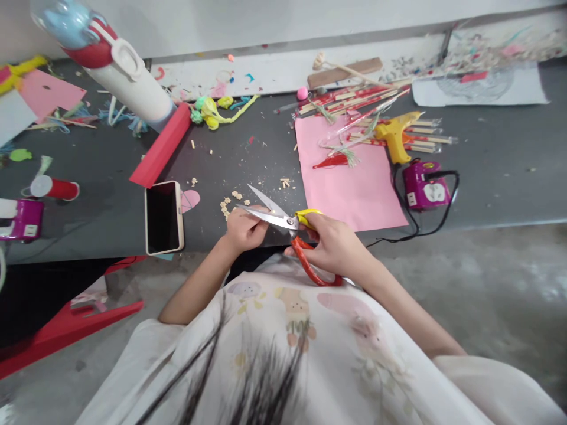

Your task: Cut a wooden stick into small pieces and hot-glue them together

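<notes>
My right hand [334, 243] grips the yellow and red handles of a pair of scissors [283, 223], whose steel blades stand apart and point left. My left hand [243, 229] is closed just under the blades, fingers pinched on something too small to make out. Small pale cut bits [230, 202] lie on the dark table just beyond the blades. Both hands hover at the table's near edge, above my lap.
A phone [163, 216] lies left of my hands. A pink sheet [349, 177] lies to the right, with a yellow glue gun [396, 137], wooden sticks [354, 100] and a purple socket block [425, 186]. A red folded card [162, 144] and a white bottle [119, 68] stand at back left.
</notes>
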Action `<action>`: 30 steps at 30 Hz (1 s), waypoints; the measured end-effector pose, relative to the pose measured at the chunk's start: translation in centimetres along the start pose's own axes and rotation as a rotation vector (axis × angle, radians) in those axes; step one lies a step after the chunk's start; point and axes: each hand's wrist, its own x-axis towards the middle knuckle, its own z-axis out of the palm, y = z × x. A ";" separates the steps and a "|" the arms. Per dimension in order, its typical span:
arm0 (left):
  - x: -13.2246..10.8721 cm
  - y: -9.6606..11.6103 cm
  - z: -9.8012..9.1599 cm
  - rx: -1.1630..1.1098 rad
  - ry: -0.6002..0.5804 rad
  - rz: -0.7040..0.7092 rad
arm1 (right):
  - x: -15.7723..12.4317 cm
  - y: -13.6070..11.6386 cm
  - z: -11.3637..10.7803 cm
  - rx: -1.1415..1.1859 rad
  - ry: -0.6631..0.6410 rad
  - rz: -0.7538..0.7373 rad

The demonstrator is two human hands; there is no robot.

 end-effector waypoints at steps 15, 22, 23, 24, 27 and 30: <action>0.9 1.3 -0.4 -0.956 -0.221 -0.348 | -0.7 0.6 0.9 -0.091 0.156 -0.055; 1.2 1.5 -1.1 -1.156 -0.398 -0.582 | -0.7 0.5 0.7 -0.085 0.126 -0.075; 1.2 1.5 -1.2 -1.162 -0.406 -0.597 | -0.7 0.5 0.7 -0.088 0.129 -0.075; 1.2 1.5 -1.2 -1.167 -0.409 -0.607 | -0.7 0.4 0.7 -0.092 0.131 -0.074; 1.1 1.3 -1.0 -1.192 -0.404 -0.604 | -0.6 0.4 0.6 -0.103 0.131 -0.063; 0.9 1.1 -0.7 -1.213 -0.407 -0.590 | -0.5 0.4 0.5 -0.113 0.109 -0.046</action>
